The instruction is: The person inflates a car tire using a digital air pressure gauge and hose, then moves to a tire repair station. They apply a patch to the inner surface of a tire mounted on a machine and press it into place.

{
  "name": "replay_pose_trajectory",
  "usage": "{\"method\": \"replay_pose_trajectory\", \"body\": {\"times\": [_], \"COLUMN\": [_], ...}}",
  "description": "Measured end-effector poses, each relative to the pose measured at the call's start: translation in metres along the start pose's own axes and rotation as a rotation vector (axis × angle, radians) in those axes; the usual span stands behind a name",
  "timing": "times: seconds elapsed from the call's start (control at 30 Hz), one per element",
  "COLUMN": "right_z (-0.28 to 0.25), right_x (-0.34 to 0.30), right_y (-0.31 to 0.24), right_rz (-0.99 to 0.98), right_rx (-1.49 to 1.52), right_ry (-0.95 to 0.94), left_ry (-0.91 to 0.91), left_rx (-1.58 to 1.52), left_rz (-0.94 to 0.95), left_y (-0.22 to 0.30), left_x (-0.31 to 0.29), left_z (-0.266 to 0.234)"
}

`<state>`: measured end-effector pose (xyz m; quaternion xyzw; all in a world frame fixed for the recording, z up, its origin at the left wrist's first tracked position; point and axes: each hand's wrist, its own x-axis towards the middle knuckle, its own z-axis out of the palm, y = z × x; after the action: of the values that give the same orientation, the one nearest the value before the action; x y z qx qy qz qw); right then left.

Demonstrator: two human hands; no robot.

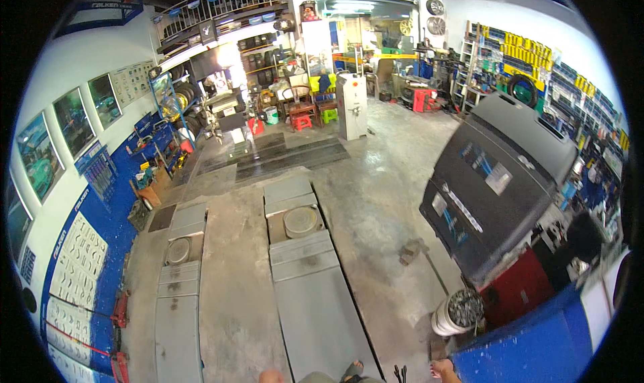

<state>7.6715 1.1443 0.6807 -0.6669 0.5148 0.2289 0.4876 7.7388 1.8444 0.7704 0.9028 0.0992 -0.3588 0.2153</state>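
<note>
One right hand (445, 370), low, near bucket (443, 322)

One wide, round view looks forward and down from a head, well above two long, flat, grey metal tracks (322, 309).

At the near end of the wide grey ramp (320, 306) showed olive-grey cloth (318, 378) and dark, open-toed footwear (350, 371). Right of the ramp, the right hand (444, 369) was bare; just left, a rounded bare part (272, 377) was too cropped to identify.
</note>
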Motion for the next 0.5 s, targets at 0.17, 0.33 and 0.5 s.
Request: {"method": "replay_pose_trajectory", "body": {"times": [0.17, 0.33, 0.5], "right_z": [0.034, 0.082, 0.111], "right_x": [0.004, -0.025, -0.051], "right_y": [-0.225, -0.410, -0.550], "right_rz": [-0.357, -0.453, -0.369], "right_rx": [0.290, -0.301, -0.134], "right_ry": [-0.265, 0.069, 0.107], "left_ry": [-0.019, -0.047, 0.000], "left_rx": [-0.410, -0.376, -0.202], "left_rz": [-0.421, -0.385, -0.193], "left_y": [0.017, 0.081, 0.144], "left_x": [0.040, 0.159, 0.329], "left_z": [-0.008, -0.103, -0.253]}}
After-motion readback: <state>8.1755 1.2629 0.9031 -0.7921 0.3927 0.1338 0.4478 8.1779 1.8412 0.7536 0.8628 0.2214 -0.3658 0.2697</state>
